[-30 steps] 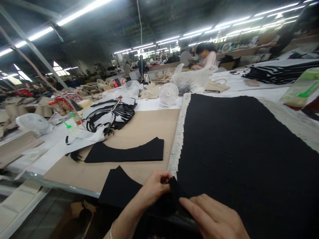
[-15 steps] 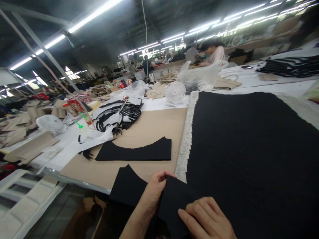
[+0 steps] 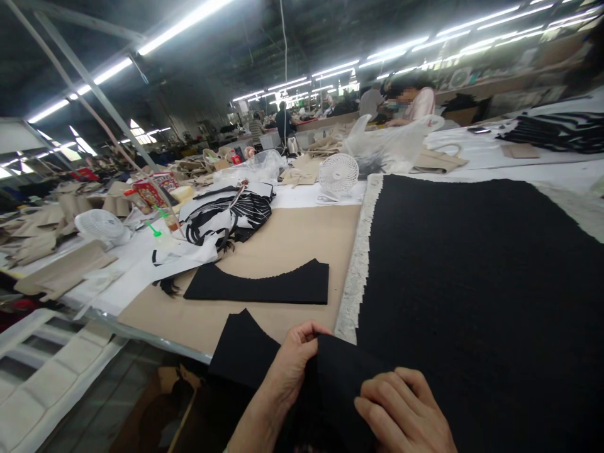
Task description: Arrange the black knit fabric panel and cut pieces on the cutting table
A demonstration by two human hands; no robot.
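The black fabric piece (image 3: pixel 340 384) is a soft, matte cut of cloth lifted at the near corner of the large black fabric stack (image 3: pixel 481 296), its upper edge folded over and pinched by the left hand (image 3: pixel 295 365), its lower part pressed under the right hand (image 3: pixel 406 412); it drapes loosely rather than lying flat (its full outline is hidden by the hands). The stack itself lies flat, a wide dark rectangle with a pale frayed border along its left side.
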